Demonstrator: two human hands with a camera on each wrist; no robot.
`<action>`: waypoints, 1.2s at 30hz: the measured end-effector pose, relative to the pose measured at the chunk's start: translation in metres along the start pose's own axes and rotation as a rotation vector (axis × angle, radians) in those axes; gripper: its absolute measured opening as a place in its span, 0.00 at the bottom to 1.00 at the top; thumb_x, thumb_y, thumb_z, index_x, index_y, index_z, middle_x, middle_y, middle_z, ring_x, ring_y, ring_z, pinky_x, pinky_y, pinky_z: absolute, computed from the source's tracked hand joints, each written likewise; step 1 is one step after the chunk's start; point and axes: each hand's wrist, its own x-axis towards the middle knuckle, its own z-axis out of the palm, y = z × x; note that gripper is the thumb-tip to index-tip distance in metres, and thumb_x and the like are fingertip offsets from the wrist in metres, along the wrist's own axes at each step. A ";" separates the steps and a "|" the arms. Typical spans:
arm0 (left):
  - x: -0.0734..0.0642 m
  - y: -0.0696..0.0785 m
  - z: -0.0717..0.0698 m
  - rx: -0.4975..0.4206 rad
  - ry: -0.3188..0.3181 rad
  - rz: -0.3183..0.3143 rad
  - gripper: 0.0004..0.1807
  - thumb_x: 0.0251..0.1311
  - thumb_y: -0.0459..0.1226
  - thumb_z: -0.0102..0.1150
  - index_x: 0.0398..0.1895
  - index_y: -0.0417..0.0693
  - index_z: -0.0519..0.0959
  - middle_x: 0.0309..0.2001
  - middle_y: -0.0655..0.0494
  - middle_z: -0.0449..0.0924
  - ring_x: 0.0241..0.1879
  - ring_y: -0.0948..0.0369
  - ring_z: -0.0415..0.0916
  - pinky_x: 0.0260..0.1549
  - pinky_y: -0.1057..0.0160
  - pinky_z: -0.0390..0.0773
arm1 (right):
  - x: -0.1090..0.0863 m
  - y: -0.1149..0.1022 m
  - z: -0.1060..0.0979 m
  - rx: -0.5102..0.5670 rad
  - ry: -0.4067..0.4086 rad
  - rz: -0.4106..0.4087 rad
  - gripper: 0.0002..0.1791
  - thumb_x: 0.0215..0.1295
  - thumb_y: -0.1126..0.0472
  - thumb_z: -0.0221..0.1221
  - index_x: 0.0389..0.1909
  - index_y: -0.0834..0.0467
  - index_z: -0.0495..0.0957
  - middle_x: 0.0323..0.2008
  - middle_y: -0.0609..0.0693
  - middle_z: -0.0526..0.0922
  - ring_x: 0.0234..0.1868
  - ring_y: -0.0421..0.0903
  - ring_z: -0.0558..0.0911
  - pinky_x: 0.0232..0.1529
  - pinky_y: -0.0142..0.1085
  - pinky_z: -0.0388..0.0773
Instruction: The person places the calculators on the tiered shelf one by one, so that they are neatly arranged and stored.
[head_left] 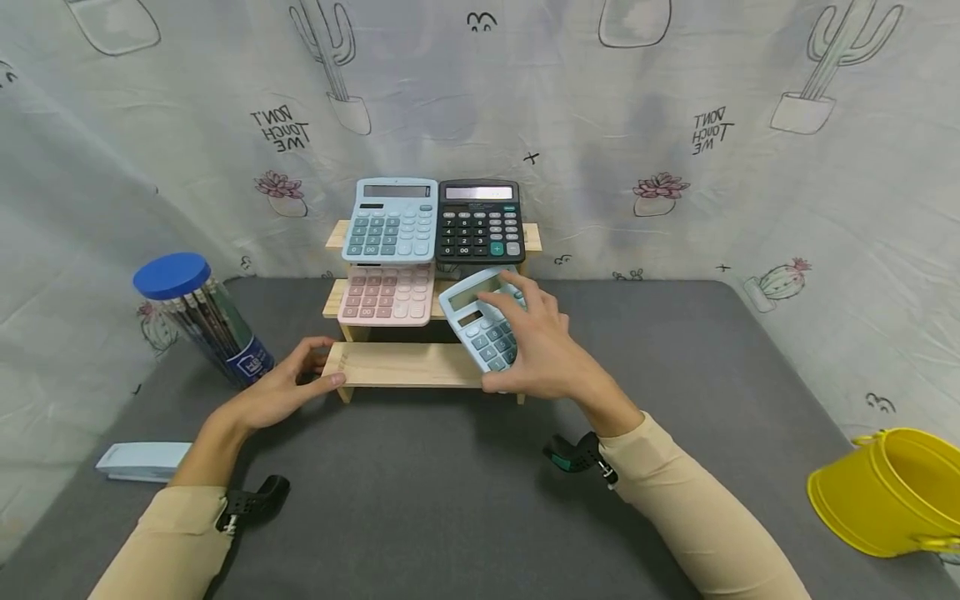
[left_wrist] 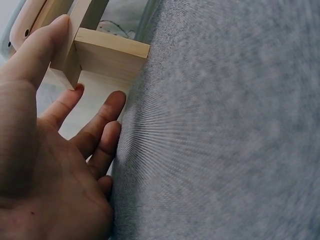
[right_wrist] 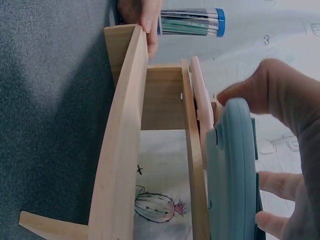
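A three-tier wooden stand (head_left: 405,365) rises in steps on the table. At the left end of its lowest shelf, my left hand (head_left: 276,398) pinches the wood between thumb and fingers. My right hand (head_left: 546,354) grips a light blue calculator (head_left: 491,340), tilted, over the right part of the lower shelves. In the right wrist view this calculator (right_wrist: 232,170) shows edge-on beside the middle shelf. A pink calculator (head_left: 386,296) leans on the middle tier, its top hidden behind the tier above. On the top tier, another light blue calculator (head_left: 392,221) stands beside a black calculator (head_left: 481,221).
A clear jar of pencils (head_left: 213,325) with a blue lid stands tilted in view at left. A pale blue, long object (head_left: 142,461) lies by my left forearm. A yellow bucket (head_left: 855,500) is at the far right. Patterned cloth (head_left: 465,100) hangs behind the grey table.
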 end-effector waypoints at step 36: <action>0.000 0.008 0.002 -0.008 -0.001 -0.040 0.41 0.74 0.52 0.56 0.79 0.49 0.48 0.69 0.31 0.65 0.68 0.38 0.65 0.60 0.36 0.67 | 0.029 -0.029 0.020 -0.292 0.060 0.254 0.50 0.56 0.25 0.61 0.76 0.46 0.66 0.78 0.58 0.55 0.73 0.70 0.59 0.61 0.62 0.66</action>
